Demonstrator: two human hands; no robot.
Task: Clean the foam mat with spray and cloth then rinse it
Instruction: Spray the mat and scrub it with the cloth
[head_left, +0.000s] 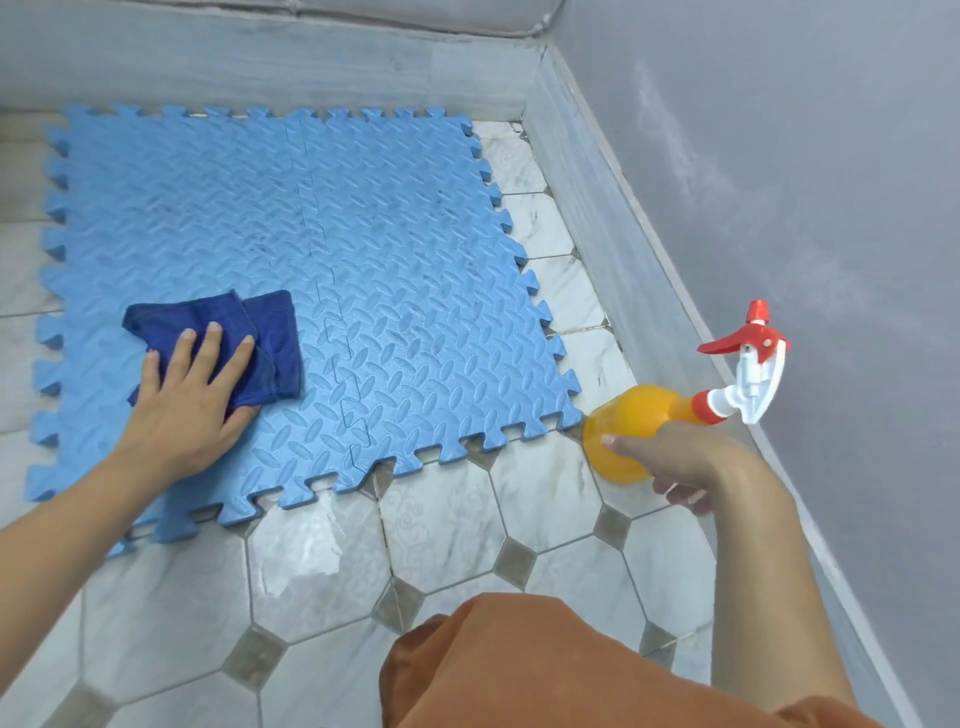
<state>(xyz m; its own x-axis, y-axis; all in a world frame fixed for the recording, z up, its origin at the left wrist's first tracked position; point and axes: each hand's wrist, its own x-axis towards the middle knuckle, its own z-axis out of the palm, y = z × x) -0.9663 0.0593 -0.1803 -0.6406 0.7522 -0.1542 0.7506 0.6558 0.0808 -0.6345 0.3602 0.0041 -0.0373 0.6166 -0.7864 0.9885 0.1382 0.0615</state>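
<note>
Blue cloth (223, 332) under L hand (189, 410)

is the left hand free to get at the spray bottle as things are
Probably not: the left hand presses the cloth on the foam mat, and the right hand holds the spray bottle beyond the mat's far corner.

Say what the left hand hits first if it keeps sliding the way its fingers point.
Nothing solid, as far as the picture shows. The left hand presses the dark blue cloth flat on the blue foam mat; ahead lies only bare mat, then probably the grey skirting wall beyond the far edge. Depth is uncertain.
</note>
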